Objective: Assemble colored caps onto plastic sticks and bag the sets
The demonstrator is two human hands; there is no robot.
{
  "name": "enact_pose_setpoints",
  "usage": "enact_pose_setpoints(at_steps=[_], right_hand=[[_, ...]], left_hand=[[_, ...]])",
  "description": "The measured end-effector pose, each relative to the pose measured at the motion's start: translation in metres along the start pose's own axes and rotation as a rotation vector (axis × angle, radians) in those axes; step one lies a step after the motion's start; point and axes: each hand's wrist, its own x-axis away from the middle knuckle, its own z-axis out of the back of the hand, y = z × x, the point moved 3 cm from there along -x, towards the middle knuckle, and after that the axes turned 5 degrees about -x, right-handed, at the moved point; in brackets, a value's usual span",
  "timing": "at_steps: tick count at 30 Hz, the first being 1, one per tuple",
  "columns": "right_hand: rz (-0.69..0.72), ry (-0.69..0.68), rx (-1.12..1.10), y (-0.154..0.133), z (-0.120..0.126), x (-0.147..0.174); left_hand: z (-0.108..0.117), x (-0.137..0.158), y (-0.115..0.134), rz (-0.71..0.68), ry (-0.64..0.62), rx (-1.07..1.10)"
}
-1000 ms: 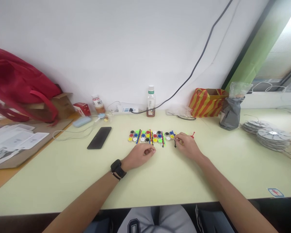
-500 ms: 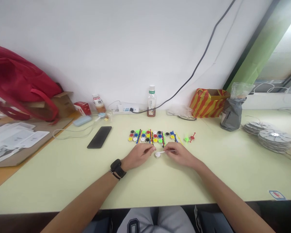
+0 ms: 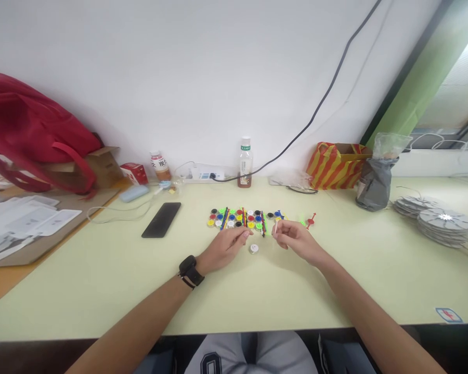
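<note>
The left hand [image 3: 223, 250] curls nearly closed, its hold unclear. A clear plastic bottle [image 3: 245, 161] contains brown drink [image 3: 244, 182]. A round white disc [image 3: 254, 249] lies between the hands. The right hand [image 3: 297, 240] pinches a thin white stick [image 3: 276, 227]. A red-and-yellow striped bag [image 3: 327, 169] hides its contents.

Surface [image 3: 113, 291], pale yellow-green. On it: black smartphone [image 3: 161, 220]; small multicoloured discs [image 3: 239, 218] in rows, coloured rods [image 3: 244, 217] between them; white disc [image 3: 254, 249], apart, nearer the front; white-capped drink bottle [image 3: 245, 166]; red-and-yellow striped bag [image 3: 333, 169]; stacked round grey plates [image 3: 444, 226].
</note>
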Motion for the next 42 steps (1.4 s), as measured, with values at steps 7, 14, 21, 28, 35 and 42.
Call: enact_pose_setpoints(at_steps=[7, 14, 21, 28, 35, 42], right_hand=[[-0.021, -0.037, -0.149, 0.005, -0.017, -0.001], [-0.001, -0.077, -0.097, 0.016, -0.031, -0.005], [-0.143, -0.056, 0.022, 0.016, -0.024, -0.005], [-0.260, -0.014, 0.100, 0.021, -0.019, -0.004], [-0.253, -0.002, 0.130, 0.025, -0.017, -0.006], [-0.231, -0.059, 0.133, 0.025, -0.017, -0.005]], left_hand=[[0.002, 0.001, 0.003, -0.014, 0.033, 0.020], [-0.001, 0.002, 0.001, 0.007, -0.078, 0.003], [0.007, 0.000, -0.002, 0.000, -0.122, -0.068], [0.003, 0.001, -0.002, -0.060, -0.114, -0.154], [0.001, 0.000, -0.004, -0.076, -0.102, -0.225], [0.002, 0.000, -0.001, -0.138, -0.106, -0.319]])
